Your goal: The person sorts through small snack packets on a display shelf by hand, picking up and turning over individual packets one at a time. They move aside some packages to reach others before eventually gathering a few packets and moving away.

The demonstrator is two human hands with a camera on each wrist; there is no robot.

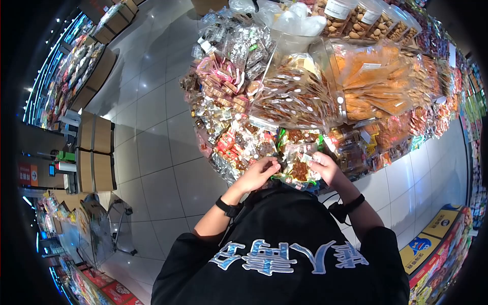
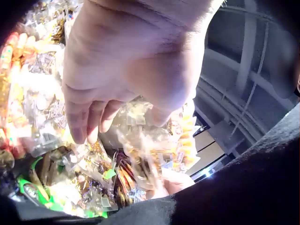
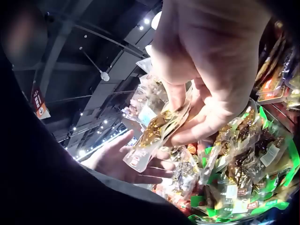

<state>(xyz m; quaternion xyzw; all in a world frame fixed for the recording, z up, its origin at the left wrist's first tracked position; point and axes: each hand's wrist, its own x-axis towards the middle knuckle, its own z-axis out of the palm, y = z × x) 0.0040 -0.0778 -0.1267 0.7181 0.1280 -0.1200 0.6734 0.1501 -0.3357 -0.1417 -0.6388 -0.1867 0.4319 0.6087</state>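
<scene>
My right hand (image 1: 325, 168) pinches the upper edge of a small clear packet of brown, seed-flecked snack (image 3: 157, 131) between thumb and fingers. In the right wrist view the packet hangs tilted from the fingers. My left hand (image 1: 261, 173) is close on its other side, fingers loosely extended and holding nothing; the left wrist view shows this hand (image 2: 131, 65) from above. Below the hands lies a heap of similar clear packets with green edges (image 3: 243, 178). The packet overlaps this heap in the head view.
Left of the heap are red-and-white wrapped snacks (image 1: 229, 145). Beyond stand bins of dark flat packets (image 1: 300, 96) and orange bagged snacks (image 1: 376, 81). Tubs of nuts (image 1: 356, 18) line the back. Tiled floor (image 1: 152, 127) lies to the left, with a metal-framed cart (image 1: 114, 218).
</scene>
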